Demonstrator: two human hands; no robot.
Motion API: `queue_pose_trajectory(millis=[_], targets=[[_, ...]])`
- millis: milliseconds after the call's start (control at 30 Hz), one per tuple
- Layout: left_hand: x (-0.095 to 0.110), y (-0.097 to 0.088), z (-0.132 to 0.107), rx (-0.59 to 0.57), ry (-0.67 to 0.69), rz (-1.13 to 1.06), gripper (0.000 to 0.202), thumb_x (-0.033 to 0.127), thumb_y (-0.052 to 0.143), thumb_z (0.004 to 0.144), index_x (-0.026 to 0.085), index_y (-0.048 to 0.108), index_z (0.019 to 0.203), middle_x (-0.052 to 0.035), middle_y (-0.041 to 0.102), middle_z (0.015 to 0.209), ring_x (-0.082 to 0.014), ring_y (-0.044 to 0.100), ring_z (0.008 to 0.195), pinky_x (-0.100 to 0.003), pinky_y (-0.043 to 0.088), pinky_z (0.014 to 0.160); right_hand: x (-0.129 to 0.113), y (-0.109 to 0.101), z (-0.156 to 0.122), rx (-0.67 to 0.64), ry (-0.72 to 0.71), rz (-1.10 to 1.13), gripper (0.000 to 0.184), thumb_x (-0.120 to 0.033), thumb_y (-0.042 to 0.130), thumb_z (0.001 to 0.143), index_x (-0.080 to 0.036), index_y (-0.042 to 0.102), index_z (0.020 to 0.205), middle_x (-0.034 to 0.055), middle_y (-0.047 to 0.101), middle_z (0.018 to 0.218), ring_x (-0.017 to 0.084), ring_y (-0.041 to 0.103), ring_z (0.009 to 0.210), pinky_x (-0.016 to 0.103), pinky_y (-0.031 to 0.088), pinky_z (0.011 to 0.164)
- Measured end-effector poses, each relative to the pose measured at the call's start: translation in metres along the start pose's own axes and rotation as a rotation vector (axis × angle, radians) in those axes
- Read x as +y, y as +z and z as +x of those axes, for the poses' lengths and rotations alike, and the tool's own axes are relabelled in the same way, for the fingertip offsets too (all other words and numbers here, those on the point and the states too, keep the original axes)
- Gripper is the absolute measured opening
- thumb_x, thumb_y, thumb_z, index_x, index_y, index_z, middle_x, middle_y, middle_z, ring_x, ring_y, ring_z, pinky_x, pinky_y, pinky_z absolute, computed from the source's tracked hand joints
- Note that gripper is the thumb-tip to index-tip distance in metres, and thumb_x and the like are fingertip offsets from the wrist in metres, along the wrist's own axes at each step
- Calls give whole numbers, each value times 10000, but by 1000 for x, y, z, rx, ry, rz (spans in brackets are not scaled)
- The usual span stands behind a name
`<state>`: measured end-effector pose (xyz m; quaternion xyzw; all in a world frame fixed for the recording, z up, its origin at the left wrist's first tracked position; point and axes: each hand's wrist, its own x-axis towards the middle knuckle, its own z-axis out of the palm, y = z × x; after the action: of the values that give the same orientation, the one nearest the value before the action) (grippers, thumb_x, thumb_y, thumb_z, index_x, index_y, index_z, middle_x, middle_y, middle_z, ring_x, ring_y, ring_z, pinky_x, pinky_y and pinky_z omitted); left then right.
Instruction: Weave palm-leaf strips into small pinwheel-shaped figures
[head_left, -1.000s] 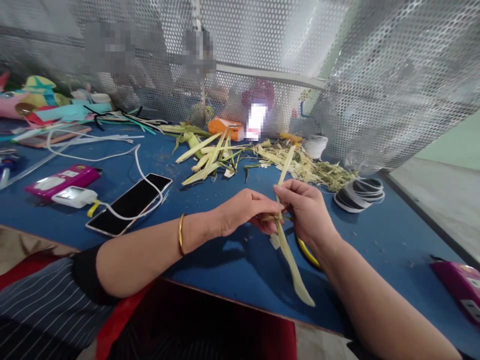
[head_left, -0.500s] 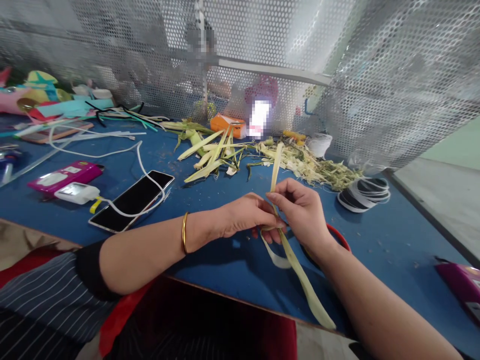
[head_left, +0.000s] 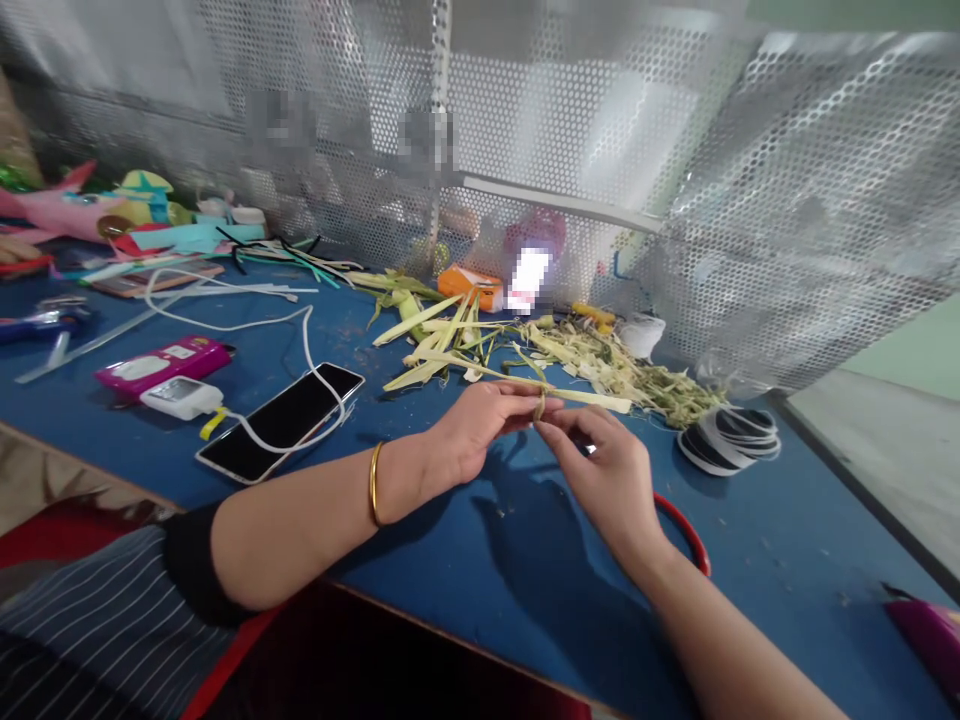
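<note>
Above the front of the blue table [head_left: 450, 560], both hands meet at a pale green-yellow strip of corn husk [head_left: 589, 398]. My left hand [head_left: 480, 425], with a gold bangle at the wrist, pinches the strip near its middle, so it lies roughly level and points to both sides. With thumb and fingers closed, my right hand [head_left: 604, 460] grips a short folded part of the strip just below that crossing. A red curved handle [head_left: 686, 535] shows beside my right wrist; the rest of that object is hidden.
Husk leaves [head_left: 435, 345] and a heap of shredded husk [head_left: 622, 370] lie beyond the hands. A coil of black and white band [head_left: 727, 440] is at right. A phone [head_left: 281, 425], white cable [head_left: 307, 330] and magenta pack [head_left: 165, 365] lie left. Perforated sheeting [head_left: 540, 130] stands behind.
The husk strip has turned from hanging lengthwise toward me to lying crosswise, with a fold pinched in my right hand. My hands sit a little higher over the table. The view has shifted slightly.
</note>
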<state>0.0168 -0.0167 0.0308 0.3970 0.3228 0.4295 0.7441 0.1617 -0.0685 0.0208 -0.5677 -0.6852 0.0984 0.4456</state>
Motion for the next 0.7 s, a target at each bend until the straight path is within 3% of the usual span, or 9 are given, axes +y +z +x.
queue_pose_trajectory(millis=[167,300,700], targets=[[-6,3,-1,-1,9,-35,84,81,704,709,116,737,778,-80,731,852,-144,648,833,-275,451,865,6,14,-1,49,179,171,227,-400,669,800,-194,696,709,17,645,701,173,556,677,294,408,651],[-11,5,-1,38,-21,-71,74,64,685,729,109,727,769,-82,727,844,-138,650,820,-269,460,852,8,18,-1,4,320,330,250,-409,674,775,-184,672,668,10,639,669,167,539,662,297,401,658],[-8,10,-2,116,-21,-136,101,14,736,654,106,736,696,-57,721,750,-119,651,747,-296,481,878,6,9,1,-58,175,323,186,-307,607,780,-203,595,626,8,611,750,170,524,729,302,385,718]])
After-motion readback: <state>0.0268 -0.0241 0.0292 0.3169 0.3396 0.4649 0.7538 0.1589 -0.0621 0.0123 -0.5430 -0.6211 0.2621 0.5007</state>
